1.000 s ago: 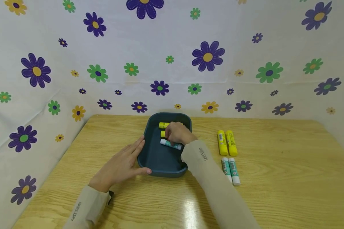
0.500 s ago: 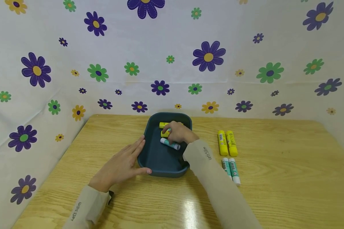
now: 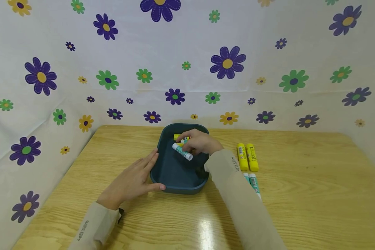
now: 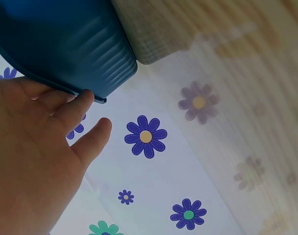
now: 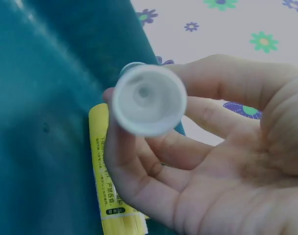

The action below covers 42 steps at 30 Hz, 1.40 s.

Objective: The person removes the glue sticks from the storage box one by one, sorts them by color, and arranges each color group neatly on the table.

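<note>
Right grip [image 3: 201,141]: thumb and fingers pinch a teal-and-white glue stick [image 3: 182,151]; a further teal patch shows between the fingers, and I cannot tell whether it is a separate stick.
Pinched stick: slanted, over the inside of the dark blue tray [image 3: 172,177], its round white end turned to the right wrist camera; its label is too small to read.
Left grip [image 3: 131,181]: fingers straight against the tray's left rim, thumb spread away from them at the near corner.
Yellow sticks in tray: 1 yellow stick [image 3: 176,137] near the far end, and 1 nearer stick [image 3: 180,144], both partly hidden by the right grip.
Yellow print: the right wrist view shows Chinese lines including 严禁吞食, plus white characters in a black oval.
Right of tray: 2 yellow glue sticks [image 3: 242,157] side by side on the worktop [image 3: 300,194], with 2 teal-and-white sticks [image 3: 254,182] nearer, partly behind the right sleeve [image 3: 243,198]; barcodes show.
Sleeve lettering: "Let's Slim" on both beige cuffs.
</note>
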Each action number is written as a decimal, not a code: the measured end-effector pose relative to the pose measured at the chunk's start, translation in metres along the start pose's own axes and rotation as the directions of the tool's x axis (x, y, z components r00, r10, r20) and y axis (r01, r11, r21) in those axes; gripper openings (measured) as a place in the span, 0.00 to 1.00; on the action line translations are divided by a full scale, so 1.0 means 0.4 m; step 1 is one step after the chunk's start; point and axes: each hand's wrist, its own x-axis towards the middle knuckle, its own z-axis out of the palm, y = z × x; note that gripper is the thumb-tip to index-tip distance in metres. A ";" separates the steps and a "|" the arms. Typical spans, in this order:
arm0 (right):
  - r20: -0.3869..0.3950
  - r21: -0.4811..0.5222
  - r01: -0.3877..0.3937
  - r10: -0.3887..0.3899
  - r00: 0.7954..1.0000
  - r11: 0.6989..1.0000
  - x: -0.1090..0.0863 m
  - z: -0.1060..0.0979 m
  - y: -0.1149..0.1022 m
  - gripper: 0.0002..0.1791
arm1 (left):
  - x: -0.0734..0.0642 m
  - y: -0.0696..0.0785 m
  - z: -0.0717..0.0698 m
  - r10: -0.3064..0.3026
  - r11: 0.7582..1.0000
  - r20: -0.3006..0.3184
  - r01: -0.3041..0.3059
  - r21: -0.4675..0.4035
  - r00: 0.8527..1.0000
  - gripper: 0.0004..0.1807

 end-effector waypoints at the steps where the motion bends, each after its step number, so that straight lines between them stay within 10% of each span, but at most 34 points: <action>1: 0.000 0.026 -0.002 0.002 1.000 1.000 -0.001 -0.003 -0.001 0.24 | 0.001 -0.001 0.000 0.001 1.000 -0.002 -0.001 -0.001 1.000 0.61; 15: -0.010 0.220 0.102 -0.102 0.995 0.970 -0.039 -0.059 -0.018 0.26 | -0.002 -0.002 -0.003 -0.034 0.999 0.024 0.034 -0.001 0.999 0.59; 42: -0.239 0.162 0.180 -0.139 0.961 0.970 -0.250 -0.216 0.109 0.29 | -0.001 0.005 -0.001 -0.001 0.999 -0.004 0.001 0.041 1.000 0.59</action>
